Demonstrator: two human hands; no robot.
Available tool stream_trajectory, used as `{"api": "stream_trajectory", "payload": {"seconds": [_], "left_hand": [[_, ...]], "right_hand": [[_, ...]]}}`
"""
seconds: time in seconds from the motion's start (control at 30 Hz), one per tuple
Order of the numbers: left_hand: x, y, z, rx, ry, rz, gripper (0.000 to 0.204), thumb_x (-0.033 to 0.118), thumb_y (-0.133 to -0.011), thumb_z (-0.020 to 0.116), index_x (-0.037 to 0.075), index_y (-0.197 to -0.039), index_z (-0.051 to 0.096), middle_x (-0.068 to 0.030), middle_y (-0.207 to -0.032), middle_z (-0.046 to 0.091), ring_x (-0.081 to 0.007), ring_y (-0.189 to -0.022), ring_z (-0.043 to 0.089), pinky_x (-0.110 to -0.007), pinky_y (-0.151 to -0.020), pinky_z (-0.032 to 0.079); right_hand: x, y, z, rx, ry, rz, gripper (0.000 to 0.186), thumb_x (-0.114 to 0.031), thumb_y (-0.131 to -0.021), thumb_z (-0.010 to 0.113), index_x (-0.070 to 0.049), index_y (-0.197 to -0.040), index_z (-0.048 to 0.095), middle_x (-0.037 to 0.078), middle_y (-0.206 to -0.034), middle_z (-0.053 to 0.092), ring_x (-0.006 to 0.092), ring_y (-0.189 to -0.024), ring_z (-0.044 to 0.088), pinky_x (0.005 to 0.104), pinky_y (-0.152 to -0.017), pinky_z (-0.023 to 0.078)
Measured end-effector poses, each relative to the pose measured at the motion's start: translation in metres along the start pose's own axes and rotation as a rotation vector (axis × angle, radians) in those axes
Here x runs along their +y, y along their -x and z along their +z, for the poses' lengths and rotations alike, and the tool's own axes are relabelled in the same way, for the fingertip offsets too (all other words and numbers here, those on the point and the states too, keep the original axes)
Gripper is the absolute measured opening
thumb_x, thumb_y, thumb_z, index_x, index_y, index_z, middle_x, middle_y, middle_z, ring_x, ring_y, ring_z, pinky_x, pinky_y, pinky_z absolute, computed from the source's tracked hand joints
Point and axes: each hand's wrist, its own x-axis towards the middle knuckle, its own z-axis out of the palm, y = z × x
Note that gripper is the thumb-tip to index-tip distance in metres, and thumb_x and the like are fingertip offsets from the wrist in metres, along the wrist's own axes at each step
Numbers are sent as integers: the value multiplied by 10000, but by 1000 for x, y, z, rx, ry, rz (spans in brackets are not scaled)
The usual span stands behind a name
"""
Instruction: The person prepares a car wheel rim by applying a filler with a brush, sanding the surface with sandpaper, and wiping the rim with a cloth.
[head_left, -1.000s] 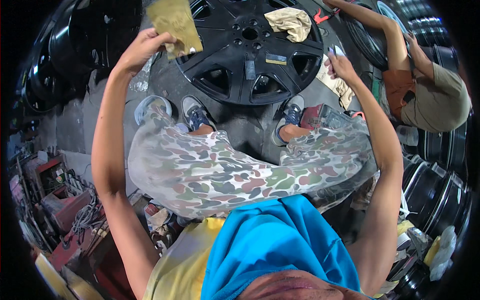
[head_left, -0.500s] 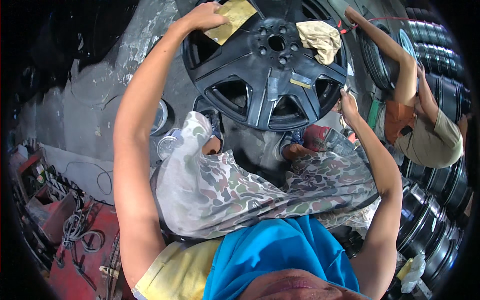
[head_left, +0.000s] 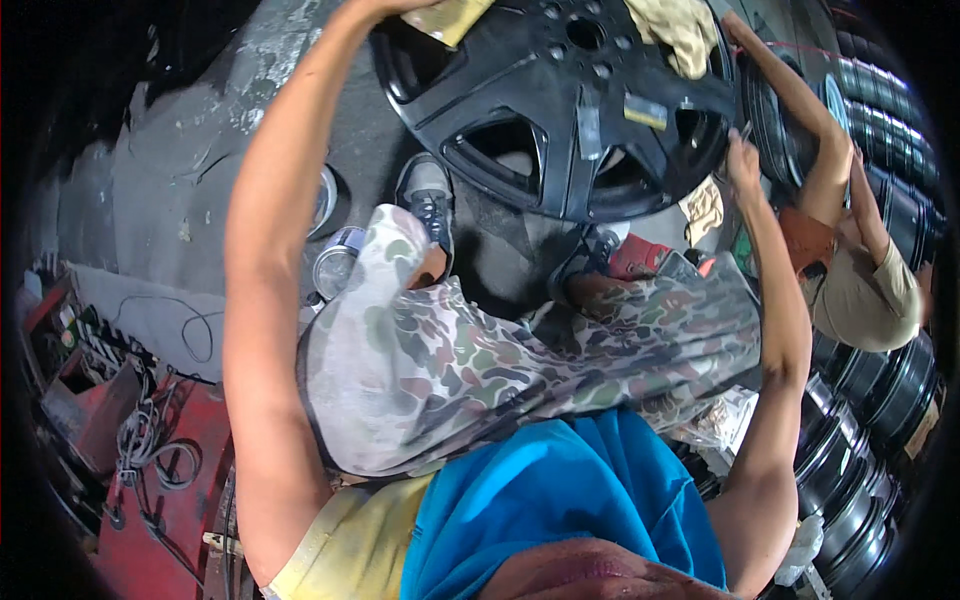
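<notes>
A black alloy wheel (head_left: 480, 100) with broad spokes lies before me at the top of the view, its far part cut off. My left hand (head_left: 395, 4), mostly beyond the upper edge, is closed on a yellow sheet of sandpaper (head_left: 452, 20) over the wheel's left side. At the right edge of the rim my right hand (head_left: 742, 165) grips the wheel; some of its fingers are hidden. On the wheel rest a crumpled beige cloth (head_left: 688, 38), a grey strip (head_left: 588, 122) on one spoke and a small yellowish piece (head_left: 645, 112) beside it.
Tin cans (head_left: 338, 262) stand by my left leg. Another person (head_left: 860, 280) crouches at the right, near stacked black wheels (head_left: 880, 370). A red surface (head_left: 165, 470) with coiled cable lies lower left. A patterned beige cloth (head_left: 703, 212) hangs below the wheel.
The wheel appears higher and further right in view, along with both my hands. My left hand and the sandpaper now partly leave the upper edge. More of my shoes shows.
</notes>
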Motion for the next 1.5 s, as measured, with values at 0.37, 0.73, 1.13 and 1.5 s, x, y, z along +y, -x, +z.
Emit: {"api": "stream_trajectory", "payload": {"seconds": [0.37,0.73,1.13,1.5], "left_hand": [[67,16,-24,-79,41,-278,220,251,-788,648,62,-802,759,-33,-741,705,-141,-669,645,-317,-586,476],[-73,19,-42,303,842,-149,295,223,-1006,628,-32,-1145,681,-89,-1181,680,-172,-1086,636,-333,-1016,466],[98,179,31,250,1099,-207,287,145,-985,711,-59,-1182,665,-138,-1150,713,-157,-966,696,-358,-864,595],[66,220,48,567,977,-426,238,58,-962,729,-36,-1171,666,-90,-1090,708,-114,-886,659,-252,-705,529]], "right_hand": [[-46,-86,-8,-122,-457,-161,520,-352,-1119,431,78,-1385,555,90,-1099,698,171,-980,657,294,-919,530],[-119,114,-5,-77,303,-206,395,-378,-1069,496,-44,-1277,475,302,-985,688,459,-1036,685,480,-912,502],[-141,217,96,-364,77,-666,153,-127,-967,670,-57,-1095,625,95,-1152,671,330,-823,684,416,-697,558],[-112,168,144,-264,204,-1119,247,-137,-780,733,-117,-989,603,7,-1554,481,187,-816,641,314,-692,599]]}}
